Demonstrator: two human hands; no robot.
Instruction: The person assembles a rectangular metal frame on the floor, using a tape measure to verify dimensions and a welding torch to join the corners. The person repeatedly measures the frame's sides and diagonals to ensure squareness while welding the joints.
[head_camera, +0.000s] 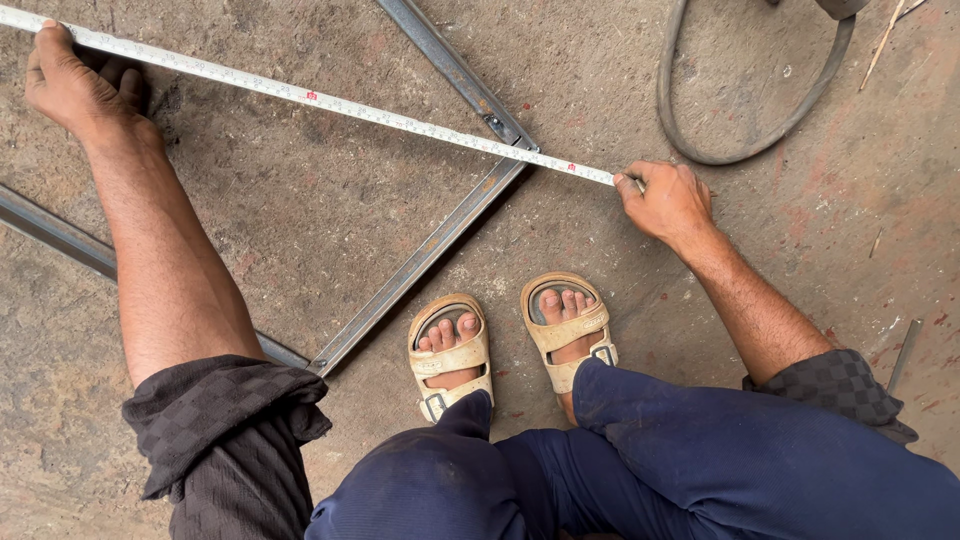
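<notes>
Tape measure (330, 102) stretched taut: left hand (80, 85) presses it flat, right hand (668, 200) pinches its end.

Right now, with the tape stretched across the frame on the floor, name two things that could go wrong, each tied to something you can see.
1. The measuring tape is held only by the left hand and right hand; if either slips, it may sag or shift and spoil the reading.
2. The feet wear open sandals beside the steel frame bar; bare toes could likely strike its edge.
</notes>
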